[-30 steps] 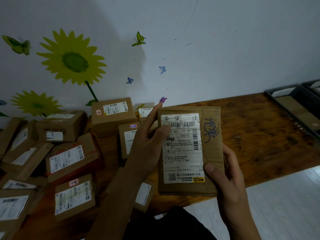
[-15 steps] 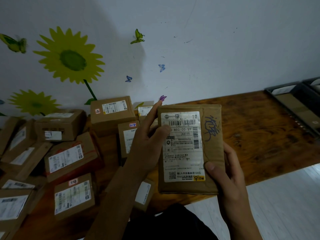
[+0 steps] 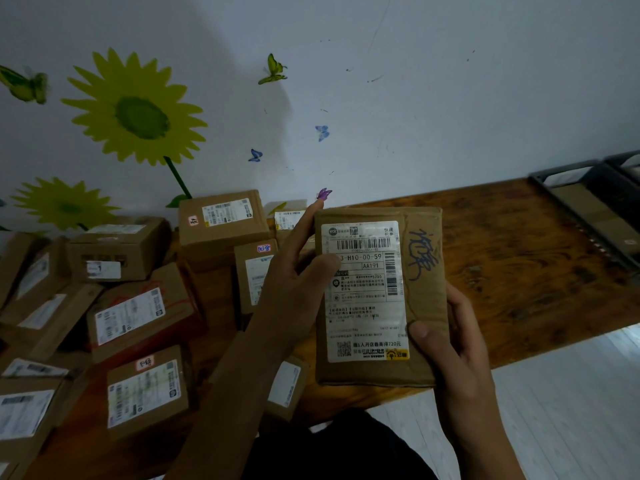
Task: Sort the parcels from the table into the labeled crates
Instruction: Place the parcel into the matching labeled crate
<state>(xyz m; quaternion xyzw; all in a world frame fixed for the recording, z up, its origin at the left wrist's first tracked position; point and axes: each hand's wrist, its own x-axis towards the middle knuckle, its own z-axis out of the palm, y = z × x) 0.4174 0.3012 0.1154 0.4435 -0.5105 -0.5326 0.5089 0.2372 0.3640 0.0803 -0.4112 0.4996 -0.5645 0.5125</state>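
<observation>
Upright, the flat brown parcel point(image 3: 377, 296), white-labelled and ink-scrawled, sits gripped between left hand point(image 3: 294, 282) and right hand point(image 3: 453, 344).

Creased brown-paper parcel point(image 3: 377, 296) — glossy label point(image 3: 365, 292)

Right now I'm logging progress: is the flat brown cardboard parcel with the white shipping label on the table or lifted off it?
Lifted: the flat brown cardboard parcel is gripped by left hand and right hand, label facing the camera.

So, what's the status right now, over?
Both hands, left hand and right hand, grip one flat parcel, label up. Crates far right. Wooden table bare between; nothing blocking.
</observation>
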